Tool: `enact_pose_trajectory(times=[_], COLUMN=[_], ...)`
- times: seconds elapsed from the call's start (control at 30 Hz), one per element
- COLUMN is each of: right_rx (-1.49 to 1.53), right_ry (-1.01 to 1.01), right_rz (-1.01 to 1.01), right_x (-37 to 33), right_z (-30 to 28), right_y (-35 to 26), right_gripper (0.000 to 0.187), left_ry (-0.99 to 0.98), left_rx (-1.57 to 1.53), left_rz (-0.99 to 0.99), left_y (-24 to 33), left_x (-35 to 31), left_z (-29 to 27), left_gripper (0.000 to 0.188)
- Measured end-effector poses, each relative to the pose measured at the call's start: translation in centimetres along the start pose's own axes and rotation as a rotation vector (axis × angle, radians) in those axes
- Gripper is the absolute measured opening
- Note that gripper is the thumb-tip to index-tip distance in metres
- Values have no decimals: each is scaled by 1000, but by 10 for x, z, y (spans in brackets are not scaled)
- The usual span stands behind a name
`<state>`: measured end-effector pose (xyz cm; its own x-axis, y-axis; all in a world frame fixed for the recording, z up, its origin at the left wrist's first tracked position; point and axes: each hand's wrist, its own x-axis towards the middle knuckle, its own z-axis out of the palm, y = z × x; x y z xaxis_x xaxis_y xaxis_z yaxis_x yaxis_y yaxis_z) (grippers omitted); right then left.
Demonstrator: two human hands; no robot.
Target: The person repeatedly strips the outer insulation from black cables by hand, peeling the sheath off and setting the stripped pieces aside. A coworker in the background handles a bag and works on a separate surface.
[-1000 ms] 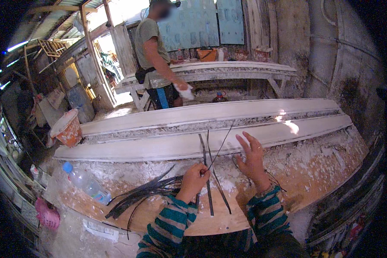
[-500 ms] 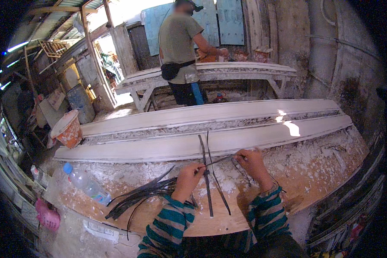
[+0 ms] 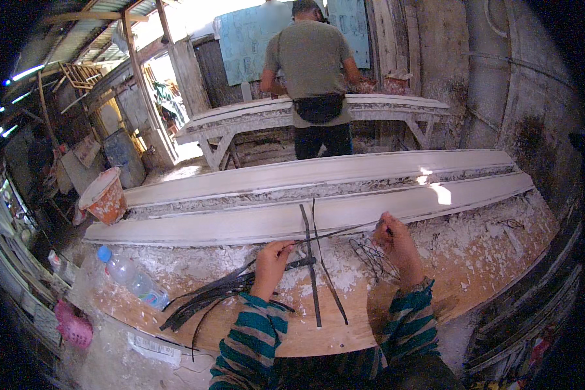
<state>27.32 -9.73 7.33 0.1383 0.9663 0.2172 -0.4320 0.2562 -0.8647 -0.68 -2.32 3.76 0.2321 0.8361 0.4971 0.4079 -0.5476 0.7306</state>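
Between my two hands stretches a thin black strip (image 3: 338,232), held above the plaster-flecked wooden board (image 3: 351,331). My left hand (image 3: 272,265) pinches its left end, and the fingers of my right hand (image 3: 402,252) are closed on the other end, slightly higher. Below it, two long black strips lie lengthwise away from me, a wider one (image 3: 316,296) and a narrower one (image 3: 330,287). A bundle of black strips (image 3: 205,302) lies beside and partly behind my left hand. Next to my right hand sits a tangle of thin dark wire or cord (image 3: 370,257).
Two long white mouldings (image 3: 240,227) run across the board's far side. At left stand an orange plaster-crusted bucket (image 3: 107,205) and a lying clear plastic bottle (image 3: 127,273). A pink basket (image 3: 73,325) is lower left. Beyond, a co-worker (image 3: 315,65) faces another bench (image 3: 240,116).
My hands have moved apart and slightly away from me, pulling the thin strip longer between them. The wire tangle shows more fully. The co-worker has turned their back and shifted right.
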Motion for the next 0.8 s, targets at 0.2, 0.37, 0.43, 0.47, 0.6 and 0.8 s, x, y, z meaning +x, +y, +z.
enact_pose_trajectory(times=[0.2,0.37,0.43,0.47,0.6,0.8], right_rx=[259,187,101,56,-120,-144], right_ry=[100,145,126,91,19,-110], right_rz=[-127,-173,-148,-151,-49,118], right_x=[2,3,4,4,1,-11], right_z=[-1,2,6,9,32,59], right_y=[-11,-8,-2,2,28,56], right_gripper=[25,16,15,15,14,9], left_ry=[-7,-28,-71,-110,-178,-299], left_rx=[11,11,-196,-291,-589,-687], left_rz=[-48,-158,-144,-182,-309,-501], left_y=[-9,-14,-13,-11,7,28], left_x=[0,-3,-4,-4,-9,-16], left_z=[3,10,14,16,24,28], left_gripper=[16,15,17,18,12,15])
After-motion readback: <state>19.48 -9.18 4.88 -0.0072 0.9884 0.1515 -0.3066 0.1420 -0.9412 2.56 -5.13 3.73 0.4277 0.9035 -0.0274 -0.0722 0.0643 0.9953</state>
